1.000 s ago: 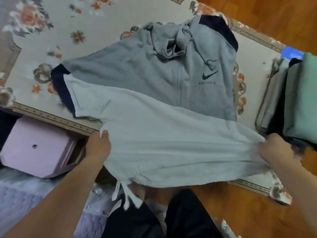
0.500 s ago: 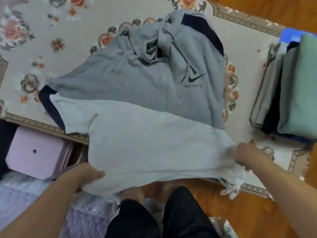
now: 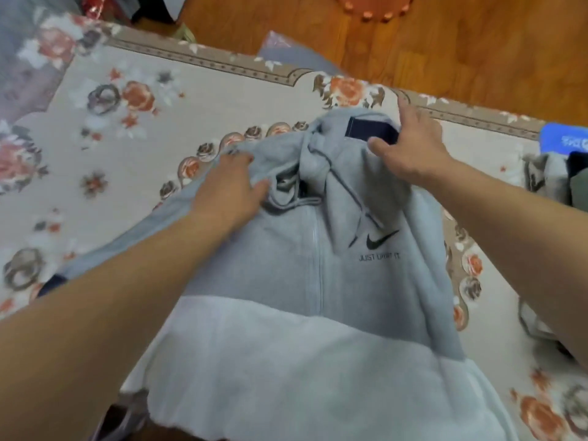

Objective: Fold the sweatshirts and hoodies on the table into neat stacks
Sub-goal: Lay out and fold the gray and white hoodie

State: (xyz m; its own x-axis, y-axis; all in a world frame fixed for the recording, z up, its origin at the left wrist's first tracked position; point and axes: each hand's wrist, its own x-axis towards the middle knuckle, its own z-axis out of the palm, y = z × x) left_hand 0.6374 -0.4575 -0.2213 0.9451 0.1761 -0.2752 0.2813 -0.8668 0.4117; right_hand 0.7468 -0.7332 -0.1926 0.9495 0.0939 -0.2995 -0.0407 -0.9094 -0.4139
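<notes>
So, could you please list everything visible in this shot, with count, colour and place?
hoodie: one, grey with a white lower panel and navy trim, spread flat at centre.
floral cloth: one, beige with orange flowers, under the hoodie.
clothes pile: one, grey and dark pieces, right edge.
blue item: one, far right, cut off.
wooden floor: brown, top.
left hand: one, fingers bent onto the fabric near the hood.
right hand: one, open, on the hoodie's navy trim.
</notes>
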